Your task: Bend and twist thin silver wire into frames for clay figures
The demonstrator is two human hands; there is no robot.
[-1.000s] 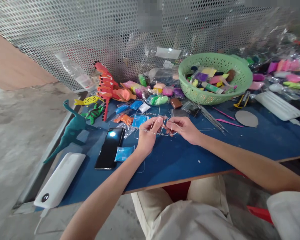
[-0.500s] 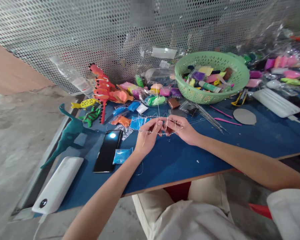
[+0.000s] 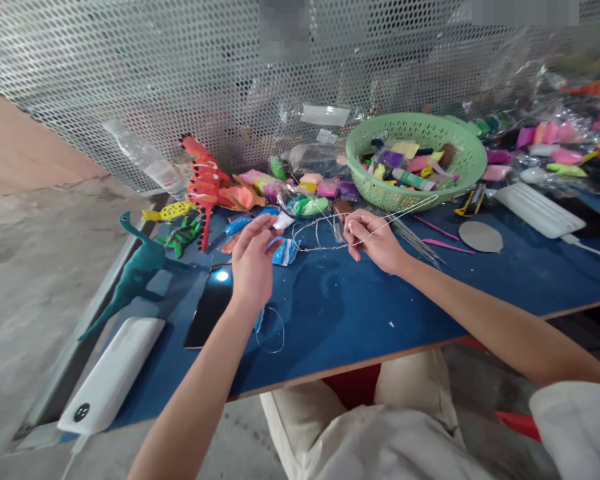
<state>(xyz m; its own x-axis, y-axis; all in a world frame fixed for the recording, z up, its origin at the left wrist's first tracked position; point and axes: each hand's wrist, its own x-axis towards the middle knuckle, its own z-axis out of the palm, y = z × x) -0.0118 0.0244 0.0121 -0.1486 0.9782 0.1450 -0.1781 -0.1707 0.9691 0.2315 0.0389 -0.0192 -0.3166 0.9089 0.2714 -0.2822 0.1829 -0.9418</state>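
Note:
My right hand (image 3: 375,241) pinches a bent, twisted wire frame (image 3: 325,249) above the table. Loops of thin silvery wire reach left from its fingers, and a long doubled end slants up to the right. My left hand (image 3: 254,263) is off the frame, fingers apart and nothing visible in them. It is over the black phone (image 3: 209,303), beside a blue clay packet (image 3: 286,252). A loose curl of thin wire (image 3: 283,337) lies on the blue table near my left wrist.
A green basket (image 3: 415,195) of clay packets stands at the back. On the left are a teal dinosaur figure (image 3: 141,261), a red figure (image 3: 205,179) and a white power bank (image 3: 113,377). Pink tools (image 3: 447,246) and a grey disc (image 3: 481,237) lie right.
Both hands were together on the wire frame. My left hand has let go and moved left with its fingers spread; my right hand has shifted slightly right, keeping the frame, which has turned.

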